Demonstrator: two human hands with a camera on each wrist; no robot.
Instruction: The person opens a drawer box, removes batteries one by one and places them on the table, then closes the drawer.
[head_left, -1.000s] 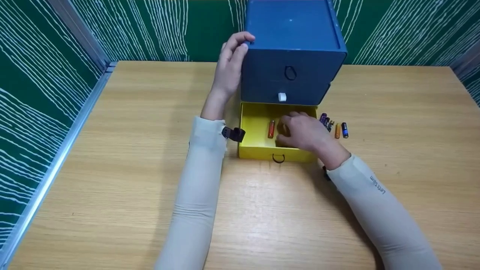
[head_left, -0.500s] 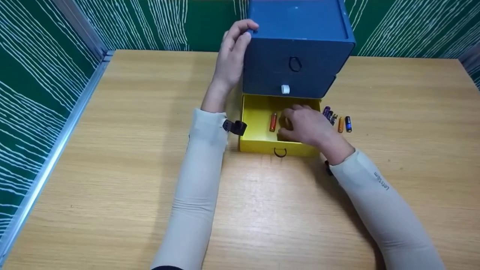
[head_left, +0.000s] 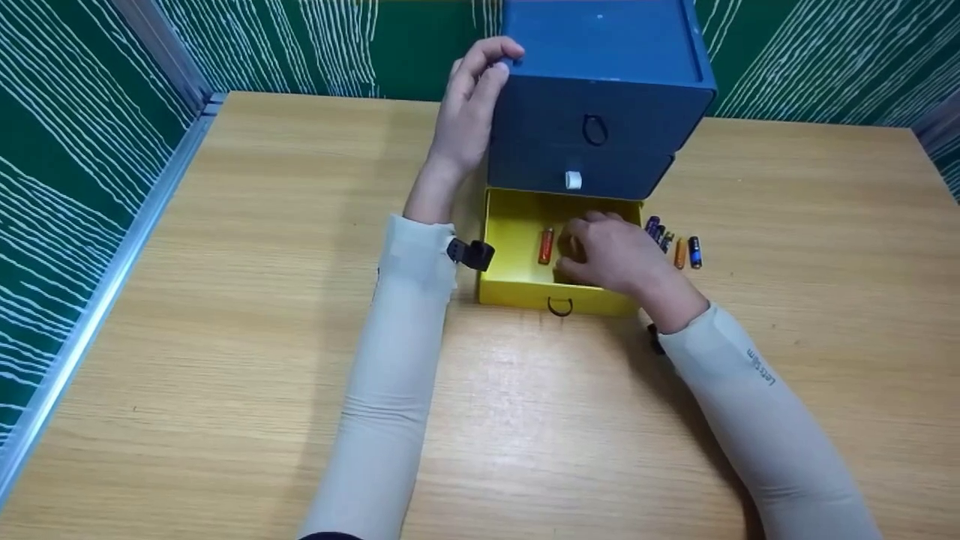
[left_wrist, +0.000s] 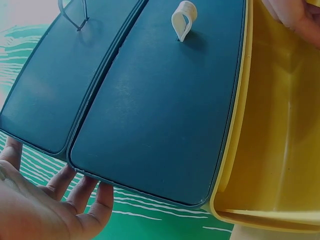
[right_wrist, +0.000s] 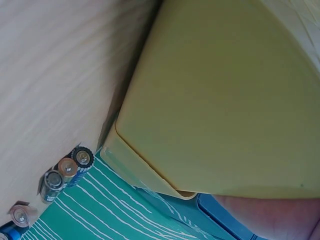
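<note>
My left hand (head_left: 465,120) rests against the upper left edge of a blue drawer cabinet (head_left: 592,105), its fingertips over the top corner. The left wrist view shows its fingers spread along the cabinet's side. Below, a yellow drawer (head_left: 514,289) is pulled out. My right hand (head_left: 619,251) reaches into its right half with bent fingers pointing down; I cannot tell whether they hold anything. Left of them lies a red battery (head_left: 546,246) on the drawer floor. In the right wrist view, the drawer's side wall (right_wrist: 215,100) hides most of that hand.
Several batteries lie on the wooden table (head_left: 787,300) right of the drawer, including an orange battery (head_left: 680,253) and a blue-and-black battery (head_left: 695,252). The blue drawer fronts carry a dark loop (head_left: 595,130) and a white loop (head_left: 573,180). A patterned green wall (head_left: 420,52) stands behind.
The head view has shifted, so the cabinet and drawer appear slightly higher. Both hands keep their places, and the red battery lies where it was.
</note>
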